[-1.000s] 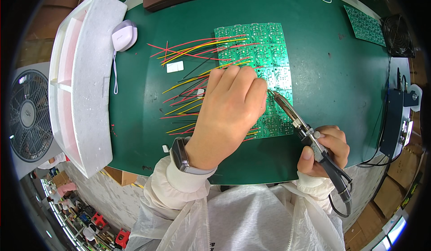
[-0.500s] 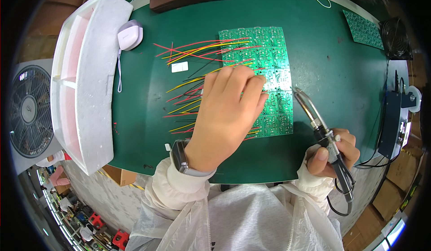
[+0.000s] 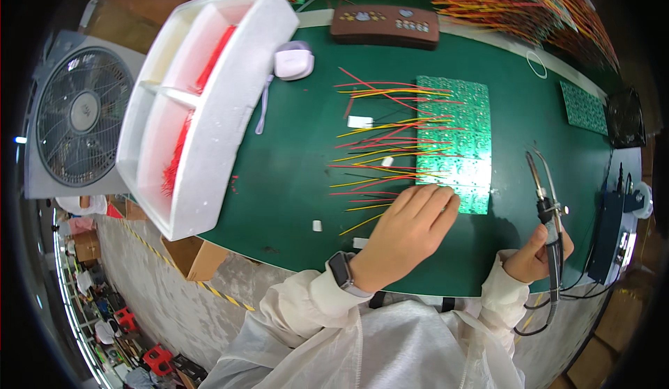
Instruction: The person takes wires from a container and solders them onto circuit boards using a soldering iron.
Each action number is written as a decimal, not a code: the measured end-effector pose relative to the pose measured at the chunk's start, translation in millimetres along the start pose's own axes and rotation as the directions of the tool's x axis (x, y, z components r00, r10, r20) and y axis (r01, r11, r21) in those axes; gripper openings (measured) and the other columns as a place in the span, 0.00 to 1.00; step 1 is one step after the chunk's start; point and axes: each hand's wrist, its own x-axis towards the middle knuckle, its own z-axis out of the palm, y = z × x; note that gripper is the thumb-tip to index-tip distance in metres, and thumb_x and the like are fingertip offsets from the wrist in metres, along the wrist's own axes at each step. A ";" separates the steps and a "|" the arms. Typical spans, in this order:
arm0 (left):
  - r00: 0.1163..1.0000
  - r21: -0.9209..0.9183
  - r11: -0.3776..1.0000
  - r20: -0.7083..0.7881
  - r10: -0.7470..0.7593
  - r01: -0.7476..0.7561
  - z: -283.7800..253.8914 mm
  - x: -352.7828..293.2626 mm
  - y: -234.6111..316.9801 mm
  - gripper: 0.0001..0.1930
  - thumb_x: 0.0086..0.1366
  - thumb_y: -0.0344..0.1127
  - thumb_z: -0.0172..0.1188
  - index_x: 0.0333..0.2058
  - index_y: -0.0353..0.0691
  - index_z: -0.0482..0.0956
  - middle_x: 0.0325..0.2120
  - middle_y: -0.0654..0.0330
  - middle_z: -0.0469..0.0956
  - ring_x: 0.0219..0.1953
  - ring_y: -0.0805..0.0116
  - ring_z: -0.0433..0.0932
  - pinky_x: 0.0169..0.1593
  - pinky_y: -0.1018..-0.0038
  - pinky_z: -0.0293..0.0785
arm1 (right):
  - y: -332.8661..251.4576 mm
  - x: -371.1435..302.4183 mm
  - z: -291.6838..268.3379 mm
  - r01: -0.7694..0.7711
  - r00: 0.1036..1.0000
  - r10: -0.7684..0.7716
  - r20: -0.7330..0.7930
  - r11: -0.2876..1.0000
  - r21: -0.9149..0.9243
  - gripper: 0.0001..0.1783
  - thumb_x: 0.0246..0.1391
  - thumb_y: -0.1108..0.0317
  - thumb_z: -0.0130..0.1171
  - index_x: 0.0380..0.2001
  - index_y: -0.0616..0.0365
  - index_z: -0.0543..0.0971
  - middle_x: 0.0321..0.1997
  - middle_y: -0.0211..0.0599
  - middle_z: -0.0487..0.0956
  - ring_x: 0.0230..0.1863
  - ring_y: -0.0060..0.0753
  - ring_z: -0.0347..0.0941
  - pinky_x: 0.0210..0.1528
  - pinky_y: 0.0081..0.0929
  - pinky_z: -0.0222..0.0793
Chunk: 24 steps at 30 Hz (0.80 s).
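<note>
A green circuit board panel (image 3: 456, 128) lies on the green table mat (image 3: 293, 180), with several red, yellow and orange wires (image 3: 380, 152) fanning out from its left side. My left hand (image 3: 408, 232) rests palm down at the panel's near edge, its fingertips on the board and the nearest wires. A watch sits on that wrist. My right hand (image 3: 533, 253) grips a soldering iron (image 3: 547, 201) with a feed wire beside its tip, held upright off the mat, to the right of the panel. Its cable hangs down past my sleeve.
A white foam tray (image 3: 209, 103) with red wires in its compartments stands at the left. A small white case (image 3: 294, 61) and a brown box (image 3: 385, 25) lie at the back. Another green board (image 3: 584, 107) and a dark station (image 3: 613, 229) are at the right. A fan (image 3: 77, 124) stands beside the table.
The view has shifted, so the board sits farther from me. My left hand slid to the panel's near edge. My right hand pulled the iron away from the board and raised its tip.
</note>
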 end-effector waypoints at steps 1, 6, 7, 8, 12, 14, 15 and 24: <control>1.000 -0.041 0.999 -0.021 -0.007 0.006 -2.6 -0.7 0.8 0.15 0.44 0.27 0.54 0.35 0.33 0.71 0.36 0.58 0.68 0.38 0.64 0.69 0.39 0.73 0.65 | 3.4 0.9 -1.9 -0.008 1.000 0.008 0.000 1.000 0.015 0.20 0.46 0.59 0.56 0.32 0.65 0.65 0.25 0.37 0.70 0.22 0.16 0.61 0.25 0.12 0.56; 0.979 0.030 0.993 -0.176 -0.103 0.110 -80.0 -15.0 -20.4 0.13 0.45 0.27 0.57 0.33 0.37 0.72 0.33 0.57 0.71 0.35 0.64 0.70 0.36 0.72 0.66 | 12.2 -1.0 -3.5 0.015 0.999 -0.016 0.032 0.999 0.042 0.20 0.48 0.58 0.54 0.33 0.65 0.64 0.24 0.34 0.69 0.21 0.15 0.59 0.24 0.11 0.54; 0.947 0.178 0.966 -0.296 -0.129 0.187 -98.8 -20.0 -35.0 0.12 0.46 0.26 0.56 0.33 0.38 0.73 0.32 0.58 0.72 0.34 0.63 0.71 0.37 0.71 0.66 | 14.1 -1.5 -3.2 0.015 1.000 -0.016 0.020 0.999 0.048 0.20 0.47 0.58 0.54 0.32 0.65 0.64 0.25 0.34 0.69 0.21 0.15 0.59 0.24 0.11 0.54; 0.845 0.089 0.900 -0.394 -0.362 0.427 -117.4 -24.6 -45.6 0.11 0.47 0.25 0.56 0.33 0.37 0.73 0.32 0.58 0.73 0.32 0.61 0.71 0.37 0.71 0.67 | 15.9 -1.7 -3.6 0.015 1.000 -0.015 0.006 0.999 0.052 0.20 0.47 0.58 0.55 0.32 0.64 0.65 0.25 0.35 0.69 0.22 0.15 0.60 0.25 0.11 0.54; 0.792 0.223 0.764 -0.258 -0.553 0.606 -204.4 -62.2 -135.2 0.09 0.53 0.25 0.50 0.35 0.33 0.70 0.32 0.53 0.72 0.35 0.66 0.72 0.40 0.75 0.66 | 4.9 -4.6 -6.1 -0.057 0.991 0.056 0.123 0.998 0.004 0.19 0.46 0.58 0.56 0.31 0.64 0.66 0.25 0.35 0.69 0.23 0.17 0.60 0.27 0.13 0.55; 0.770 0.131 0.759 -0.077 -0.634 0.638 -226.5 -85.4 -177.9 0.09 0.52 0.25 0.50 0.35 0.32 0.70 0.31 0.54 0.72 0.34 0.65 0.72 0.41 0.75 0.66 | 2.7 -5.0 -1.9 0.030 0.989 -0.039 0.142 0.997 0.071 0.18 0.45 0.60 0.57 0.29 0.64 0.66 0.26 0.35 0.68 0.24 0.20 0.61 0.28 0.16 0.57; 0.729 0.041 0.738 0.124 -0.673 0.674 -229.3 -95.1 -190.1 0.10 0.52 0.25 0.50 0.35 0.32 0.70 0.31 0.54 0.72 0.34 0.65 0.72 0.41 0.75 0.66 | 3.6 -4.1 -2.5 0.042 0.980 -0.065 0.189 0.991 0.126 0.17 0.46 0.62 0.56 0.31 0.64 0.65 0.26 0.35 0.68 0.24 0.22 0.61 0.28 0.18 0.58; 0.784 0.229 0.762 -0.006 -0.620 0.605 -199.8 -85.4 -216.3 0.04 0.47 0.24 0.53 0.24 0.31 0.69 0.18 0.54 0.71 0.22 0.64 0.70 0.29 0.75 0.66 | 11.0 -6.6 -8.7 -0.146 0.983 0.128 0.134 0.980 0.133 0.17 0.45 0.72 0.55 0.39 0.63 0.64 0.34 0.37 0.68 0.31 0.22 0.63 0.36 0.17 0.59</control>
